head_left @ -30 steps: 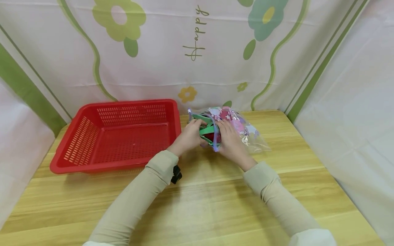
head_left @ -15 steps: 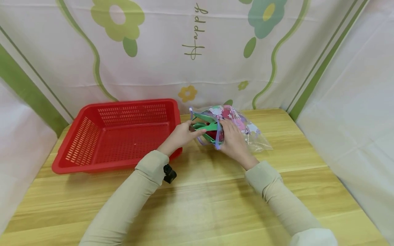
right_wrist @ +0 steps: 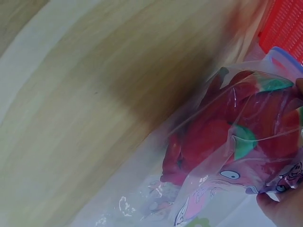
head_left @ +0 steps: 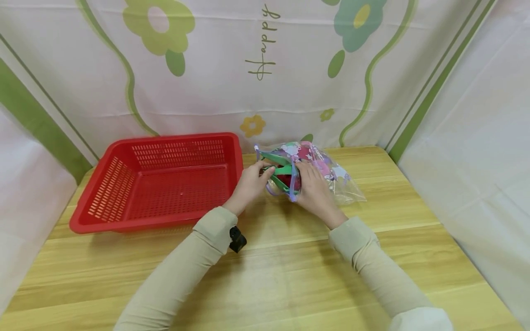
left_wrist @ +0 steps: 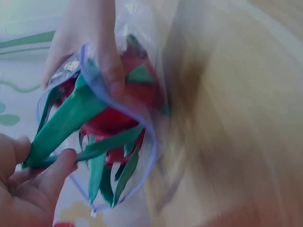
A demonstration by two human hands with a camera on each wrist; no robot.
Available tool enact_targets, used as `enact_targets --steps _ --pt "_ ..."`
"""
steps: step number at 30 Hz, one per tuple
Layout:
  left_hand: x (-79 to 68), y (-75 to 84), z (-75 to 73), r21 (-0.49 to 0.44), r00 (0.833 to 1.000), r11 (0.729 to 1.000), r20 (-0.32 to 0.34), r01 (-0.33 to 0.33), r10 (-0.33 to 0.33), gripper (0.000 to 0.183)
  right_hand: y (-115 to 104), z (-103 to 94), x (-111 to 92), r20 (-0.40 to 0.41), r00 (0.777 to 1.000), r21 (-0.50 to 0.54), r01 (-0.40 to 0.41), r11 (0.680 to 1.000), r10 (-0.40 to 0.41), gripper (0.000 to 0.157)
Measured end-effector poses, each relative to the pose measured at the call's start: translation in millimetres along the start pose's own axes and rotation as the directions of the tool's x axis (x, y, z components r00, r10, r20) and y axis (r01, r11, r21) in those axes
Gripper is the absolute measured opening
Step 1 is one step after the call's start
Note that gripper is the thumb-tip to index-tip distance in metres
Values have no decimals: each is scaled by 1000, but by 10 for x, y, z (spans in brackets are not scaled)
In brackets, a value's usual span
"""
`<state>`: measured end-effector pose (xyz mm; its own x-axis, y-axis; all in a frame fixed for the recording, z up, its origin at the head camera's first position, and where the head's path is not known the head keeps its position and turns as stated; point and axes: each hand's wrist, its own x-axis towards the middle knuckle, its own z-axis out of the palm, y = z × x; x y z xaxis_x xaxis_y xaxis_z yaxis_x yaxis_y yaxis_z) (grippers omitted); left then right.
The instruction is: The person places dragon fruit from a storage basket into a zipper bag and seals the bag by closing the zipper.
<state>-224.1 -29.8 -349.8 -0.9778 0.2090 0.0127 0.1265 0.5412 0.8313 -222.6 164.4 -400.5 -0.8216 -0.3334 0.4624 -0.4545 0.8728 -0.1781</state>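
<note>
Nestled inside the clear printed bag [head_left: 325,169], just right of the red basket [head_left: 145,225], mouth turned basketward: a red toy fruit [left_wrist: 108,119], whether one piece or several impossible to tell. Pinches its green leaves [left_wrist: 66,122] between thumb and fingers of the left hand [head_left: 248,184], on the side nearer the basket; grips the bag near its purple-edged mouth with the right hand [head_left: 312,191], farther from the basket. Looks light, probably hollow or foam, with pliable leaves likely to bend readily, perhaps weak at the roots. Expect slick, floppy film, prone to snagging on leaf tips. Better held round the red body, or by several leaves bunched together, than by a single tip.
</note>
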Motion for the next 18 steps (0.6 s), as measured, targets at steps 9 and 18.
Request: enact_targets --steps 9,18 --pt "-44 7 145 -8 985 997 -154 -76 74 28 15 -7 -21 -2 1000 28 6 1000 -6 78" --pt "-33 -21 198 -18 981 994 -163 -112 107 25 12 -21 -29 -19 999 40 26 999 -25 81"
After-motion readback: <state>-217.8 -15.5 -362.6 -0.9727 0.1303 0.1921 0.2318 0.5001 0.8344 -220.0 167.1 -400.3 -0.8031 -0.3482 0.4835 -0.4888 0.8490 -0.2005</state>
